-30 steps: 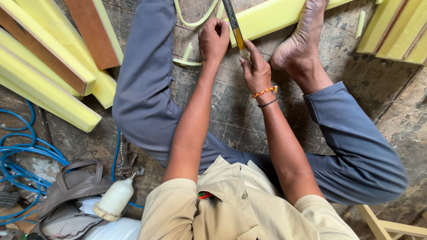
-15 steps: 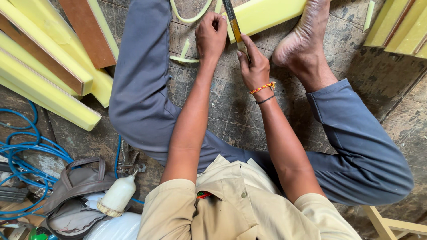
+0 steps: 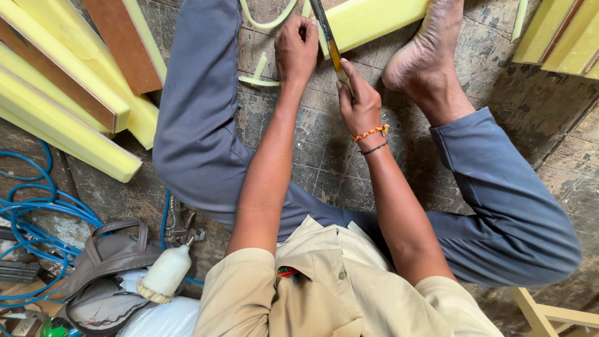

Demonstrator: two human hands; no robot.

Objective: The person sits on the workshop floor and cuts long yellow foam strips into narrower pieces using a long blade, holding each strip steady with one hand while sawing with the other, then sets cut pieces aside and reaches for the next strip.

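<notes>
I sit on the floor with both legs spread. My right hand (image 3: 359, 100) grips the handle of a long knife (image 3: 327, 37) whose blade points away from me, along the cut end of a yellow foam block (image 3: 374, 22). My left hand (image 3: 298, 47) rests fist-like on the floor just left of the blade, at the foam's end. My bare right foot (image 3: 427, 53) presses on the foam block. Thin yellow foam offcuts (image 3: 257, 73) lie beside my left hand.
Foam-covered boards (image 3: 68, 106) are stacked at the left, and more lean at the upper right (image 3: 561, 37). A blue hose (image 3: 37, 212), a brown bag (image 3: 103, 262), a white squeeze bottle (image 3: 163, 273) and a metal tool (image 3: 181, 224) lie at lower left. A yellow wooden frame (image 3: 549, 312) sits at lower right.
My hands and the knife stay in about the same place on the foam; the view has shifted only slightly.
</notes>
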